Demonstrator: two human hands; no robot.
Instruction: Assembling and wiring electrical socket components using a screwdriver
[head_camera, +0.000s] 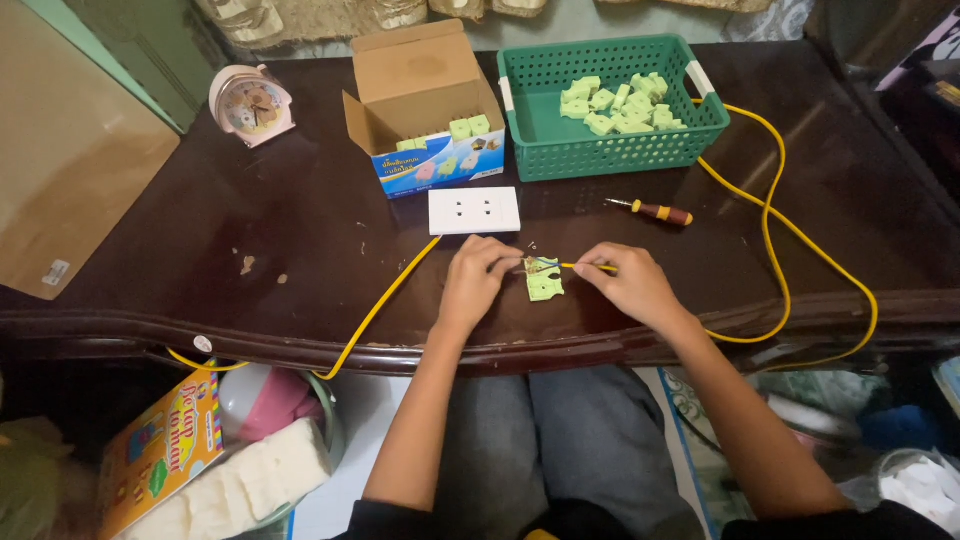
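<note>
Below the near edge of the bench (300, 260), at the left, a yellow-orange printed booklet (160, 450) leans beside pale foam blocks (250, 480). On the dark bench the left hand (475, 280) rests its fingertips on the left side of a small light-green socket part (545, 285), grip narrow and pressing it down. The right hand (625, 282) pinches the yellow wire (775, 250) just right of that part, its stripped end meeting the part's top; the grip is closed on the wire. Just beyond the hands lies a white rectangular faceplate (474, 211), and to its right a small screwdriver (655, 211) with a red-and-yellow handle. Farther off stands an open cardboard box (425, 105) with a blue-and-white printed front, holding green parts. Right of it, a green plastic basket (610, 150) holds more. A pink alarm clock (250, 103) stands far left.
</note>
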